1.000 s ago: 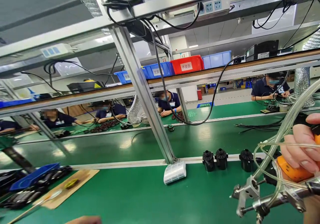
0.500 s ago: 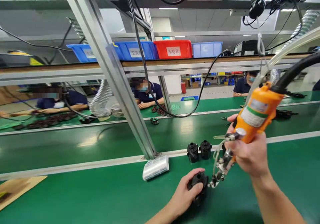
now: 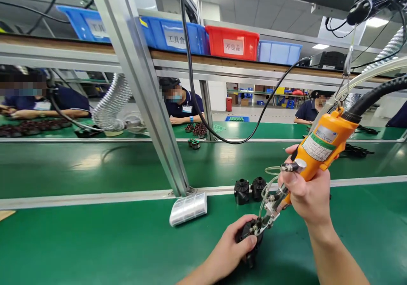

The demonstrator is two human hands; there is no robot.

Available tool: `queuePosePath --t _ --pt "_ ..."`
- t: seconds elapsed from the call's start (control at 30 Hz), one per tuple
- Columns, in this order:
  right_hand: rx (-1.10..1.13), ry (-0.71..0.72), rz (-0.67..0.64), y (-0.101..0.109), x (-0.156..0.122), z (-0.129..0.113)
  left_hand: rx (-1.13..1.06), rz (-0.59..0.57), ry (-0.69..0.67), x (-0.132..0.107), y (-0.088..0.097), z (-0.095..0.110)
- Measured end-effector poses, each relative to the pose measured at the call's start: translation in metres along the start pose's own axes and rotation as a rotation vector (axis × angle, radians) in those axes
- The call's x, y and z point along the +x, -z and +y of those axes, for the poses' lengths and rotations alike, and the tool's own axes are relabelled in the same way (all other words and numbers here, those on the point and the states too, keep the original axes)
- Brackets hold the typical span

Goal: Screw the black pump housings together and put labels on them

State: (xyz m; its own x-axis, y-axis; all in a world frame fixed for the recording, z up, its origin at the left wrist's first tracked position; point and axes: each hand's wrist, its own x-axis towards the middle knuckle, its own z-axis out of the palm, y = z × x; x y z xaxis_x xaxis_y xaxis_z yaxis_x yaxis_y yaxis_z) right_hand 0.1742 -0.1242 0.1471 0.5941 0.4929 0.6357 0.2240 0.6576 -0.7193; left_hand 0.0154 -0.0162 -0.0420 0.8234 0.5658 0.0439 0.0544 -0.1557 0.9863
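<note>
My left hand [image 3: 233,247] grips a black plastic housing [image 3: 251,257] low on the green work surface, fingers behind it and thumb in front. My right hand [image 3: 307,192] is wrapped round an orange powered screwdriver [image 3: 327,141] with a black hose and a metal nose. The tool slants down to the left, and its tip is at the top of the held housing; whether it touches a screw is too small to tell. Behind the left hand stand two similar black housings [image 3: 242,191], side by side.
A clear plastic-wrapped roll [image 3: 188,209] lies by the foot of a slanting metal post [image 3: 143,90]. Blue bins [image 3: 176,35] and a red bin [image 3: 232,43] line the shelf above. Several co-workers [image 3: 181,103] sit across the green belt [image 3: 95,162]. A black cable [image 3: 235,141] droops ahead.
The screwdriver tip has moved left and down, from beside the housing onto its top. The left hand keeps its hold on the housing. My view has tilted slightly downward.
</note>
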Motion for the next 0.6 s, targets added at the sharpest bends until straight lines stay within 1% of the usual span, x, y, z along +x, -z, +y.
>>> queuePosePath --t 0.23,0.4,0.5,0.6 --pt "-0.165 0.032 -0.009 -0.016 -0.004 0.014 -0.148 -0.071 0.046 -0.001 -0.003 0.011" --pt "-0.133 0.005 -0.008 -0.023 -0.010 0.017 -0.206 -0.091 0.055 0.000 -0.004 0.008" --pt "-0.126 -0.030 -0.038 -0.024 -0.010 0.019 -0.229 -0.103 0.058 0.000 -0.004 0.005" --pt "-0.113 -0.055 -0.037 -0.023 -0.008 0.021 -0.234 -0.133 0.064 0.000 -0.002 0.000"
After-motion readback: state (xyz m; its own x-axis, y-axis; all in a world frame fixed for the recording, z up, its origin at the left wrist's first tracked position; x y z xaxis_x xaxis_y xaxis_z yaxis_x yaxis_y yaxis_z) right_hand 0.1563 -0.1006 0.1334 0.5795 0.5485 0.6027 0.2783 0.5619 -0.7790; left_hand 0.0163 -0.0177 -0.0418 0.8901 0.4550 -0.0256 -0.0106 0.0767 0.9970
